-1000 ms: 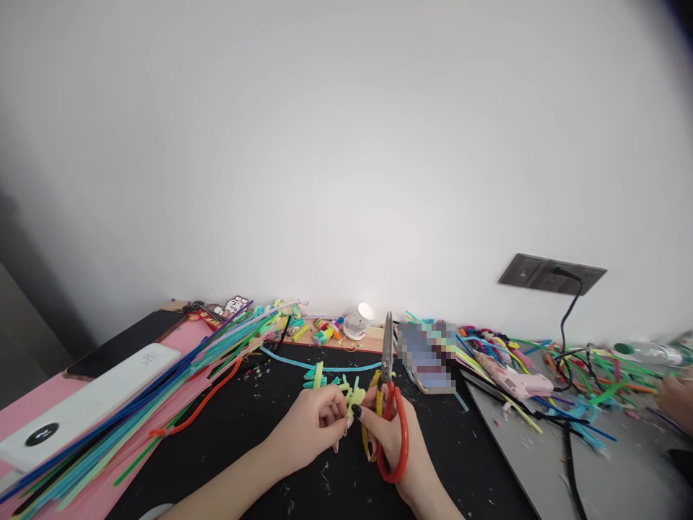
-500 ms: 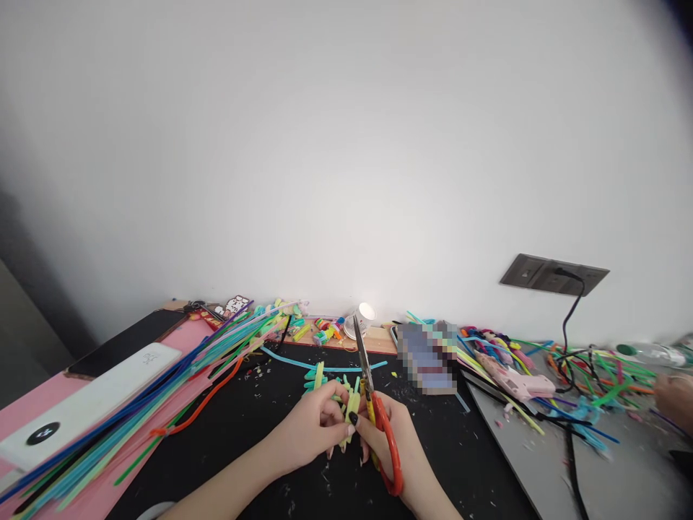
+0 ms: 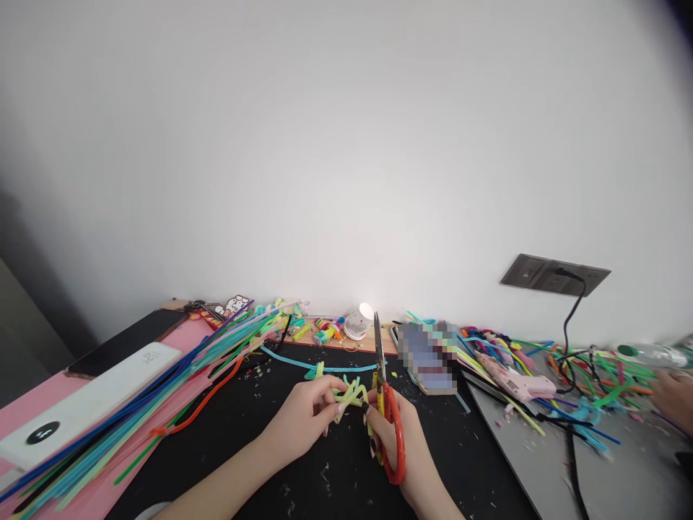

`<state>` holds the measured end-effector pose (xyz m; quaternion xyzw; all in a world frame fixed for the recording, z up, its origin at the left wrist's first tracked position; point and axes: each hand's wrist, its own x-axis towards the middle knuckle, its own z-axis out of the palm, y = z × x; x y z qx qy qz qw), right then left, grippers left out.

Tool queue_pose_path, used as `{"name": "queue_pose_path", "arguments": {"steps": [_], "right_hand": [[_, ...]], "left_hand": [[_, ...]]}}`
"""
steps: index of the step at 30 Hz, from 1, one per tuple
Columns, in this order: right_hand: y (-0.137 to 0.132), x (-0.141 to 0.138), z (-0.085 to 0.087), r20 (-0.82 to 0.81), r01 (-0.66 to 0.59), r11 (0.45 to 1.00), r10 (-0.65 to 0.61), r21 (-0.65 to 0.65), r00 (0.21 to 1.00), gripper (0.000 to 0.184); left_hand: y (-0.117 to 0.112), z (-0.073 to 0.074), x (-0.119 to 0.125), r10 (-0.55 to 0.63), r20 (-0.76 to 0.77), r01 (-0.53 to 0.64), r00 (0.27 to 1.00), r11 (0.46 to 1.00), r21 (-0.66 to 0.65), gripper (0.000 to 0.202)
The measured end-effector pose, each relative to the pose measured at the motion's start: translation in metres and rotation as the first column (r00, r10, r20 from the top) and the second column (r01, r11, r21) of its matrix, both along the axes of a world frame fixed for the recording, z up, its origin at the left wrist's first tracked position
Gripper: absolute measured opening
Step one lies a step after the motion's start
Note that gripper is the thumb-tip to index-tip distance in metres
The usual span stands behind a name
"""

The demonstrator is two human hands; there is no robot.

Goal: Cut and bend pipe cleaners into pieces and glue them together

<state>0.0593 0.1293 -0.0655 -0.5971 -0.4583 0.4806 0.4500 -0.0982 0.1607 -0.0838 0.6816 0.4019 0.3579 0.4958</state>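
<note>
My left hand point(image 3: 300, 419) pinches a bundle of short yellow-green pipe cleaner pieces point(image 3: 353, 394) above the black mat. Around the red and yellow-handled scissors point(image 3: 399, 440) my right hand point(image 3: 414, 440) is closed, blades pointing up and away. The thumb and finger of that same hand also grip a bent end of the yellow-green pieces. Short pale green and teal ends stick out just behind my left fingers. A light blue pipe cleaner point(image 3: 311, 366) lies across the mat beyond both hands.
Long pipe cleaners point(image 3: 178, 383) and a white power bank point(image 3: 92, 404) lie at left. A paper cup point(image 3: 357, 323) stands by the wall; a phone point(image 3: 427, 361) lies right of it. Farther right are a pink glue gun point(image 3: 514, 379), a bottle point(image 3: 650, 354) and another person's hand point(image 3: 674, 397).
My hands have moved slightly apart, the right one shifting right with the scissors. The yellow-green pieces now spread out between them. The scissors stand more upright.
</note>
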Motion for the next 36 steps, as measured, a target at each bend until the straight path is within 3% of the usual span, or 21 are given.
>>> {"name": "queue_pose_path", "arguments": {"steps": [5,10,13,16,19,24,28,32,36], "right_hand": [[0.000,0.001,-0.002,-0.013,0.007,1.000,-0.007,-0.024,1.000,0.012],[-0.001,-0.001,-0.004,-0.011,-0.140,0.990,0.140,-0.018,0.990,0.010],[-0.002,-0.001,-0.003,0.019,-0.206,0.978,0.206,0.001,0.978,0.015],[-0.003,0.002,-0.002,0.016,-0.193,0.981,0.193,0.010,0.981,0.024],[-0.005,0.003,-0.003,-0.070,-0.160,0.987,0.161,0.010,0.984,0.036],[-0.012,0.003,-0.006,-0.267,-0.245,0.969,0.246,0.041,0.932,0.040],[-0.019,0.008,-0.004,-0.349,-0.326,0.945,0.292,-0.039,0.890,0.040],[-0.018,0.013,0.000,-0.287,-0.414,0.910,0.398,0.005,0.872,0.039],[-0.014,0.012,0.001,-0.189,-0.496,0.868,0.488,0.000,0.852,0.045]], "left_hand": [[0.000,0.007,-0.004,0.074,-0.138,-0.048,0.988,0.982,0.184,0.021],[-0.003,0.005,-0.003,-0.127,-0.111,0.126,0.986,0.992,-0.009,0.014],[-0.004,0.001,-0.002,-0.151,-0.026,0.147,0.988,0.984,-0.103,0.019],[-0.002,-0.001,0.000,-0.138,0.061,0.146,0.989,0.975,-0.165,0.021],[0.004,-0.001,-0.001,-0.031,0.097,0.048,0.995,0.983,-0.178,0.024],[0.013,-0.001,-0.007,0.258,0.084,-0.241,0.963,0.956,-0.169,0.027],[0.016,0.001,-0.012,0.385,0.130,-0.372,0.914,0.922,-0.110,0.028],[0.016,0.002,-0.014,0.457,0.146,-0.459,0.877,0.888,-0.019,0.030],[0.015,0.003,-0.014,0.464,0.176,-0.476,0.868,0.879,0.031,0.032]]}}
